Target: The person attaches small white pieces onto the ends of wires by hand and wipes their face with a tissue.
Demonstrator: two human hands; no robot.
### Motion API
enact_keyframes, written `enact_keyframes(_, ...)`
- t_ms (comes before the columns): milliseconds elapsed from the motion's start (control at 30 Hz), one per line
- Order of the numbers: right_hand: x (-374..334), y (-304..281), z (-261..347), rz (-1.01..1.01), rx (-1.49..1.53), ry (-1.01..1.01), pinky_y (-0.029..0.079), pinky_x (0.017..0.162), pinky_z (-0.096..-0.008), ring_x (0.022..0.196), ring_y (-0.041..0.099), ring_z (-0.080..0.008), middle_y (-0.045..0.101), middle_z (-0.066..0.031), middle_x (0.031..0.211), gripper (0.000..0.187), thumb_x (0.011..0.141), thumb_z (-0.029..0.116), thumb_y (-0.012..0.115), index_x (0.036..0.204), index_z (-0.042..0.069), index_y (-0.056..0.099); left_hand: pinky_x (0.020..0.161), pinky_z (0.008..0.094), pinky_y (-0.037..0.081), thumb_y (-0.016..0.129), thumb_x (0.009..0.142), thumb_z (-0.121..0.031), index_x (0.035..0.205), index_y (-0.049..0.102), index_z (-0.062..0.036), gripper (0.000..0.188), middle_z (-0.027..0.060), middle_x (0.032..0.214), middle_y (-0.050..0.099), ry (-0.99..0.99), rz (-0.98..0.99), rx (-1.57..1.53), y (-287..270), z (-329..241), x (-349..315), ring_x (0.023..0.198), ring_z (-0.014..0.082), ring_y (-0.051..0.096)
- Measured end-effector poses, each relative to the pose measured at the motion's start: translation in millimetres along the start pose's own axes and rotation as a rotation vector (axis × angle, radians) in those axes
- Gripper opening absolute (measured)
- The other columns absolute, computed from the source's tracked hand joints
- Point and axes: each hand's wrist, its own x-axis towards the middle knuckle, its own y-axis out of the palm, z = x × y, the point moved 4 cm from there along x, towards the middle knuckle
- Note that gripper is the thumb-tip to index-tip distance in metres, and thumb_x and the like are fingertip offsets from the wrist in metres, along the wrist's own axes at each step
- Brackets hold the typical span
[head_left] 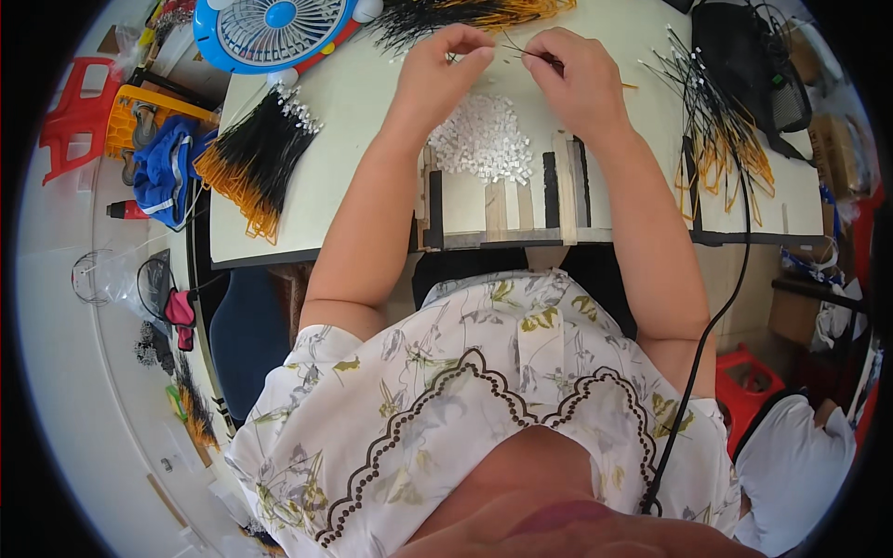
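Both my hands are raised over the far middle of the table. My right hand (579, 76) pinches thin black wires (514, 48), whose ends stick out toward the left hand. Thumb and fingertips of my left hand (441, 76) are pressed together a short gap away; whatever they hold is too small to make out. Just below and between the hands lies a heap of small white plastic connectors (482, 138). Black-and-orange wire bundles lie around: one at the left (265, 153) with white tips, another at the far edge (465, 19), a looser one at the right (712, 139).
A blue-rimmed fan (279, 20) stands at the far left of the table (349, 130). Dark and tan strips (496, 206) line the near edge. At the right are a black bag (744, 65) and a hanging black cable (712, 325). Red stools (79, 116) stand beyond the table; someone sits lower right.
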Motion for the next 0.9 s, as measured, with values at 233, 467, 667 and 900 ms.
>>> enact_keyframes(233,-4,3,-16,0.105,0.068,0.225,0.048,0.068,-0.0280,0.068,0.057,-0.0118,0.065,-0.0043,0.076,0.014,0.087,0.014,0.067,0.089,0.000,0.066,0.082,0.0399,0.046,0.071,0.076,-0.012,0.088,0.073,-0.0124,0.012,0.0028,0.083,0.071,0.369,0.000,1.071,7,-6,-1,0.094,0.0268,0.059)
enact_keyframes(467,-6,0,-15,0.110,0.200,0.275,0.046,0.068,-0.0270,0.069,0.054,-0.0086,0.064,-0.0010,0.075,0.016,0.086,0.014,0.068,0.088,-0.001,0.066,0.065,0.0318,0.050,0.069,0.081,-0.010,0.093,0.071,-0.0048,0.013,0.0066,0.079,0.069,0.149,-0.015,0.649,7,-3,-7,0.071,0.0205,0.063)
enact_keyframes(667,-5,-3,-11,0.128,0.228,0.265,0.045,0.068,-0.0265,0.070,0.052,-0.0089,0.063,-0.0002,0.074,0.016,0.085,0.015,0.068,0.086,-0.001,0.066,0.071,0.0254,0.050,0.069,0.087,-0.009,0.095,0.071,-0.0008,0.012,0.0039,0.086,0.069,0.008,0.002,-0.061,2,3,-4,0.078,0.0106,0.063)
enact_keyframes(900,-4,-4,-6,0.105,0.266,0.184,0.044,0.066,-0.0266,0.069,0.052,-0.0099,0.064,-0.0012,0.074,0.011,0.083,0.010,0.069,0.085,-0.001,0.066,0.071,0.0242,0.051,0.070,0.088,-0.009,0.099,0.071,-0.0022,0.013,0.0048,0.089,0.070,-0.085,0.033,-0.328,14,0,-13,0.079,0.0109,0.064)
